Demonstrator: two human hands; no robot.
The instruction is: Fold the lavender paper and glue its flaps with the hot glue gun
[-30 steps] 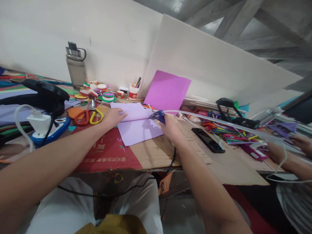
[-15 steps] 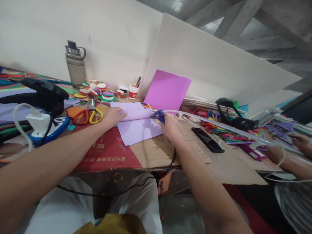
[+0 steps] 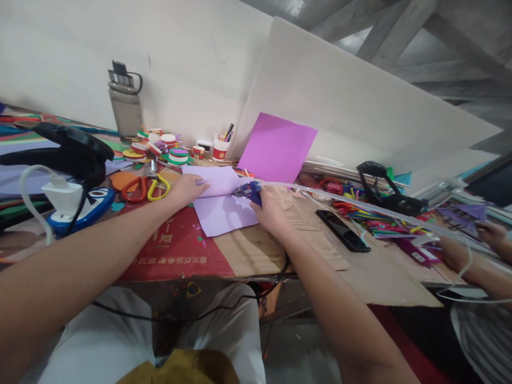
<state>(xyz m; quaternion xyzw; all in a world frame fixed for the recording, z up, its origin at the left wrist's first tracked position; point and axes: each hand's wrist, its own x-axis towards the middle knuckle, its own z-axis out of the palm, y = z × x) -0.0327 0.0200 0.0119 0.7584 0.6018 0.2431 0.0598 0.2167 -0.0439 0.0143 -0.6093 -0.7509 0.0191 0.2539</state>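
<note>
A sheet of lavender paper point(image 3: 228, 216) lies in front of me with its far part folded over. My left hand point(image 3: 190, 191) holds the left end of the fold, fingers closed on the paper. In my right hand point(image 3: 272, 208) is a blue glue gun point(image 3: 251, 191), its nozzle pointing left at the fold line near the paper's middle. A long clear glue stick point(image 3: 340, 197) runs out from the back of the gun to the right. The gun's black cord point(image 3: 280, 274) hangs over the table edge.
Scissors with red and yellow handles point(image 3: 146, 188) lie left of the paper. A water bottle point(image 3: 125, 106), a pen cup point(image 3: 221, 148) and a magenta sheet point(image 3: 278, 146) stand behind. On the right are a phone point(image 3: 343, 230), coloured strips point(image 3: 370, 216) and another person's arm point(image 3: 468, 261).
My right hand has moved the glue gun left along the fold, from near the paper's right edge towards its middle. My left hand stays on the fold.
</note>
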